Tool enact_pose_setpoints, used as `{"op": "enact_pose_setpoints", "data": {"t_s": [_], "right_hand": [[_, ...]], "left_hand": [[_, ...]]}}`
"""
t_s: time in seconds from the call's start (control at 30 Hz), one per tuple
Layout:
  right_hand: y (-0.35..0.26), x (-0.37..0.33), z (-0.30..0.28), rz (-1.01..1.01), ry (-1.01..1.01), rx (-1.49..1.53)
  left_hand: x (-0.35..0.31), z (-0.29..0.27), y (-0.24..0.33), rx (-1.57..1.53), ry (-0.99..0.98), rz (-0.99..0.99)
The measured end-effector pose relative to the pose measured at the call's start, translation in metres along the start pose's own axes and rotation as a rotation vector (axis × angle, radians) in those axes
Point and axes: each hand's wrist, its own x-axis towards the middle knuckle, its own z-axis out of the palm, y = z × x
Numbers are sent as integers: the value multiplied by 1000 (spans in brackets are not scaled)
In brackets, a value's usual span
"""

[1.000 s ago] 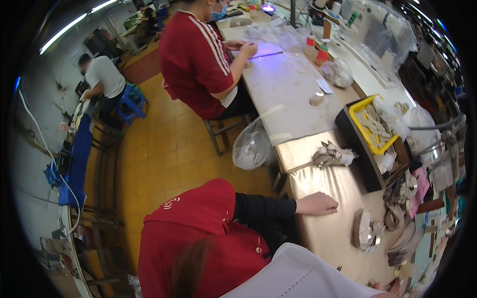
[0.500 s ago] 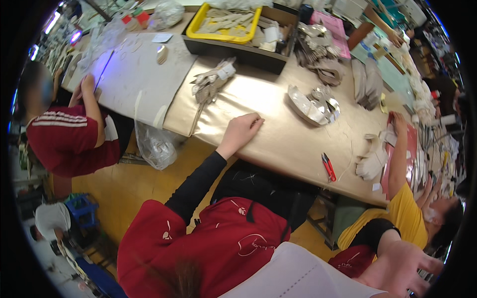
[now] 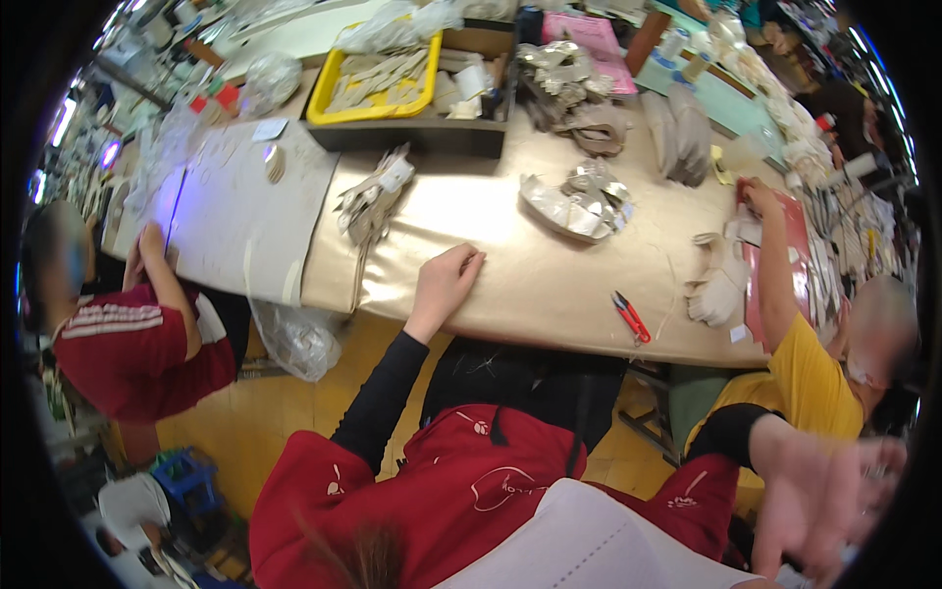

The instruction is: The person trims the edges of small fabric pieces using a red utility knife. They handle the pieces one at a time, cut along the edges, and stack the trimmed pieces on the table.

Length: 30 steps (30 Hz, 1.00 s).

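Observation:
My left hand rests on the gold-coloured table covering near the front edge. Its fingers are curled together, and nothing shows in them. My right hand is raised at the lower right, off the table, with empty spread fingers, a little blurred. Red-handled thread snips lie to the right of my left hand. Beyond it sits a curved bundle of shiny, pale strips. A tied bundle of beige pieces lies to its left.
A black box with a yellow tray of beige strips stands at the back. Grey pieces lie back right. A person in yellow reaches over a red board; another in dark red sits at left.
The view has shifted, so the table items sit further left in it. My left hand stays on the table edge. My right hand stays raised, its fingers spread.

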Motion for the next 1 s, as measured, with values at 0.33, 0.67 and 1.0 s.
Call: {"op": "enact_pose_setpoints", "data": {"t_s": [0.33, 0.67, 1.0], "right_hand": [[-98, -260, 50, 1430, -816, -530], [-124, -297, 76, 1499, -609, -514], [-102, -288, 138, 1302, -754, -280]], "left_hand": [[2, 0, -6, -34, -71, 22], [2, 1, -9, -88, -25, 94], [-81, -42, -42, -53, -275, 107]]}}
